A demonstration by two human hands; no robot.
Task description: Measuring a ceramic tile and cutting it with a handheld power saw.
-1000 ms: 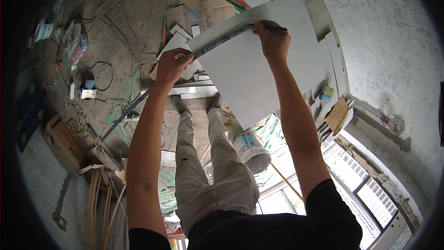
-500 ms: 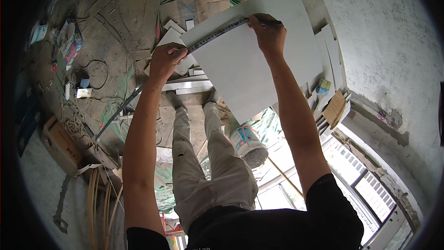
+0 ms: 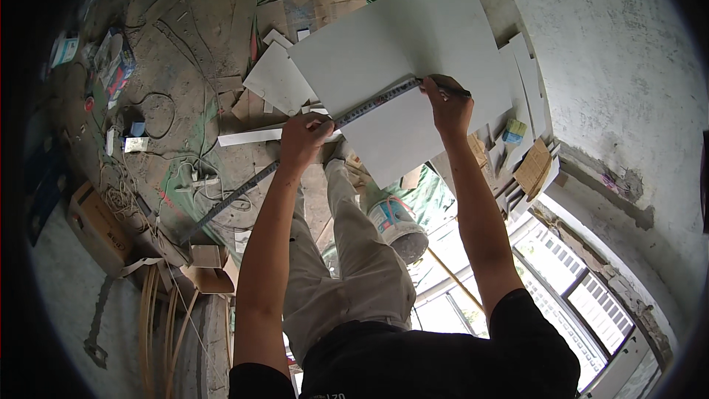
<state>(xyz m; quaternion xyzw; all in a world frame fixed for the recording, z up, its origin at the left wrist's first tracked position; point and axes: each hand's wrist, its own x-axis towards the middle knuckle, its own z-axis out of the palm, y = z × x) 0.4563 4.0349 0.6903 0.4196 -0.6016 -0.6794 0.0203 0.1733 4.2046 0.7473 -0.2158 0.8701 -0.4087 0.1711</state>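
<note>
A large white board (image 3: 391, 37) spans the upper middle, over smaller white offcuts (image 3: 277, 77). A long dark measuring strip with markings (image 3: 373, 103) crosses the board on a slant and continues past my left hand toward the lower left. My left hand (image 3: 303, 133) is closed on the strip at the board's left edge. My right hand (image 3: 449, 103) pinches the strip's upper right part and also holds a slim dark pen-like object (image 3: 464, 93) pointing right.
Cardboard scraps (image 3: 535, 166), a brush-like block (image 3: 515, 130) and panels lie along the right wall (image 3: 591, 81). A bucket (image 3: 399, 229) sits beside my legs. Tangled cords (image 3: 125, 199), a cardboard box (image 3: 96, 229) and litter cover the left floor. A bright window (image 3: 569, 288) is at lower right.
Both hands have moved down across the board toward me and to the right, carrying the measuring strip, so more of the board's far part shows above it.
</note>
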